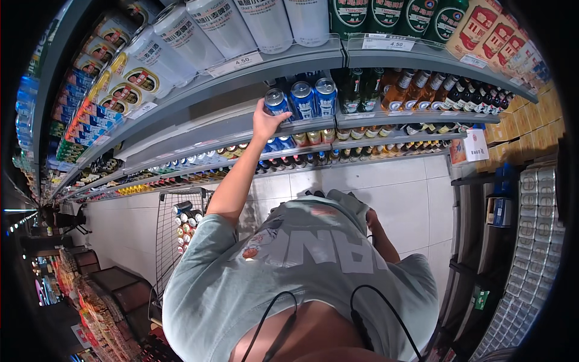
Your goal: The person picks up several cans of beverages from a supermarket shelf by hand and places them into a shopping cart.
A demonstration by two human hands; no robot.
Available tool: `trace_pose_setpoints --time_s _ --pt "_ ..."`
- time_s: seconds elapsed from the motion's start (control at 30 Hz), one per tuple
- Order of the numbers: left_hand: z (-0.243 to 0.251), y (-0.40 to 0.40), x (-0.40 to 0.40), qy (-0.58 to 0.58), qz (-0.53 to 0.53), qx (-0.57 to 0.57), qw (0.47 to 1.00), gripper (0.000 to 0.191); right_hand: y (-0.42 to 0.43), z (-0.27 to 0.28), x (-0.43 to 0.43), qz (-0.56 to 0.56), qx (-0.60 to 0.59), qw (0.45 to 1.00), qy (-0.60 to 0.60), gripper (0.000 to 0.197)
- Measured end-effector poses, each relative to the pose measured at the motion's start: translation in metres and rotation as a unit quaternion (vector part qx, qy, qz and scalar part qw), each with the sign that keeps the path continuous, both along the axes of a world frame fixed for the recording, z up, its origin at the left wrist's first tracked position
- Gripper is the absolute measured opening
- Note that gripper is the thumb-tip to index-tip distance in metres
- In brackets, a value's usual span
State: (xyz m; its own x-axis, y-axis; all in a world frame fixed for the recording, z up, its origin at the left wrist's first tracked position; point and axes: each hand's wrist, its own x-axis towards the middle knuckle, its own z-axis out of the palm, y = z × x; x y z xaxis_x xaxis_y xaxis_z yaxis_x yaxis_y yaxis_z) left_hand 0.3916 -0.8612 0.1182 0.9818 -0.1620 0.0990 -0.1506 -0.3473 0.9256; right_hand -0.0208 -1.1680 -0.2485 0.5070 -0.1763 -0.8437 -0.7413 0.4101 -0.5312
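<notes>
My left hand (pixel 268 119) is wrapped around a blue beverage can (pixel 277 102) on the second shelf, thumb across its front and fingers on its left side. Whether the can rests on the shelf or is lifted cannot be told. Two more blue cans (pixel 302 99) stand upright just right of it, and green glass bottles (pixel 352 92) follow farther right. My right hand (pixel 372 220) hangs low beside my shirt, mostly hidden by the cloth and dark, so its fingers are hard to make out.
Above runs a shelf edge (pixel 298 56) bearing large white cans (pixel 260 22) and green Tsingtao cans (pixel 409 18). Lower shelves hold bottles and cans. A wire shopping cart (pixel 168 231) with several cans (pixel 186 226) stands at my left. Stacked packs of cans (pixel 533 226) and dark racks are at right.
</notes>
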Motion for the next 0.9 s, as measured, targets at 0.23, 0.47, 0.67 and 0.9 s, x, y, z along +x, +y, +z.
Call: trace_pose_setpoints --time_s 0.23,0.47,0.67,0.9 --pt "0.017 0.059 -0.039 -0.162 0.108 -0.126 0.973 0.081 -0.006 0.089 0.028 0.087 -0.049 0.994 0.051 0.035" --pt "0.04 0.143 -0.152 0.029 0.162 -0.324 0.932 0.048 0.055 0.161 0.144 0.235 -0.094 0.963 -0.094 0.022" --pt "0.002 0.19 -0.264 0.118 0.245 -0.089 0.958 0.076 0.229 0.313 0.243 0.455 -0.009 0.804 -0.382 0.039" --pt "0.002 0.258 -0.375 0.173 0.277 -0.162 0.931 0.098 0.413 0.402 0.226 0.762 0.1 0.48 -0.423 0.082"
